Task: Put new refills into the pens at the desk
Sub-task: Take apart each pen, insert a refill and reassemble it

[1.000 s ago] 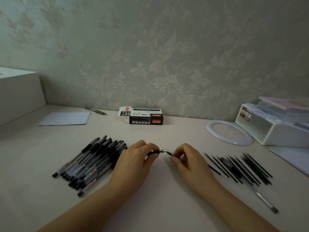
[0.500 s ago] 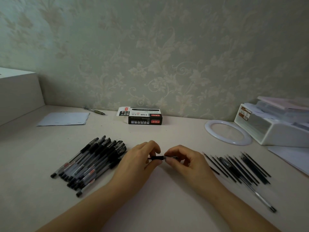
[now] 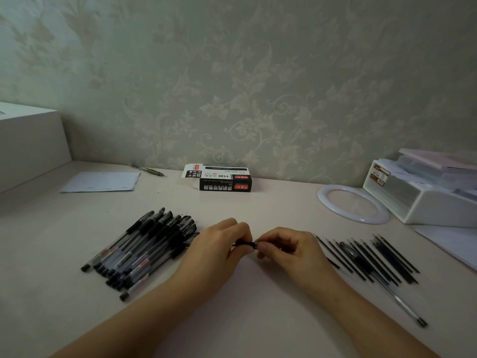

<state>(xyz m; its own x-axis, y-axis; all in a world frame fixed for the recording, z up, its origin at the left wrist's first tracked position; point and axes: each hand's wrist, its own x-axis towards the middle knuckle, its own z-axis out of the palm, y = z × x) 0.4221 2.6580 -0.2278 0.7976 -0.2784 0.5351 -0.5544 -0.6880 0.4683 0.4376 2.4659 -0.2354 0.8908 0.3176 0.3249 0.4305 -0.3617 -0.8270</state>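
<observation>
Since a second ago the two hands have closed the gap between them: the metal tip that showed beyond the left thumb is now covered by the right fingers (image 3: pixel 263 246), and only a short black stretch of the pen (image 3: pixel 245 244) shows between the hands. It lies level, just above the counter (image 3: pixel 258 319), near the middle front.

The left hand (image 3: pixel 219 250) grips the barrel with curled fingers, likely to steady it while the other end is worked. The right hand (image 3: pixel 291 250) pinches the tip end between thumb and forefinger, a hold that suits screwing the tip back on; whether a refill is already inside cannot be told.

The layout reads as a work line. A heap of pens (image 3: pixel 144 250) lies just beside the left hand, and loose refills (image 3: pixel 371 259) are fanned out near the right hand, each within reach of the hand that would take it. One more pen (image 3: pixel 402 304) lies across the near edge of the refills. A refill box (image 3: pixel 223 178) stands well back by the wall.
</observation>
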